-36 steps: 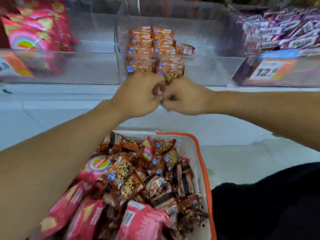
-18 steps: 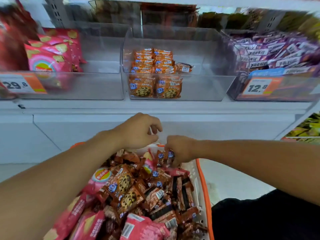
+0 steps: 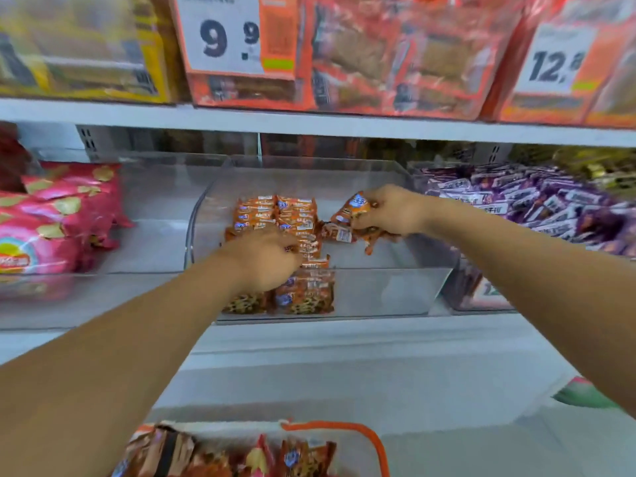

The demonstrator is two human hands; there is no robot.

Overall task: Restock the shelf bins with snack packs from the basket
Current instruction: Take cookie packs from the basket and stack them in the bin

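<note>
A clear shelf bin (image 3: pixel 385 290) in the middle holds rows of orange cookie packs (image 3: pixel 292 215). My right hand (image 3: pixel 389 211) is inside the bin to the right of the rows and grips a few orange cookie packs (image 3: pixel 351 215). My left hand (image 3: pixel 265 259) is over the front of the rows with fingers curled down onto the packs; what it holds is hidden. The white basket (image 3: pixel 364 438) with an orange rim sits at the bottom edge, with snack packs (image 3: pixel 241 456) in it.
A bin with pink packs (image 3: pixel 58 222) stands to the left, and a bin of purple packs (image 3: pixel 537 204) to the right. The upper shelf (image 3: pixel 309 122) carries orange and yellow bags with price tags. A white shelf ledge runs below the bins.
Both hands rose from the basket into the middle bin. The right hand now carries orange packs. The view tilted upward, so the basket dropped to the bottom edge.
</note>
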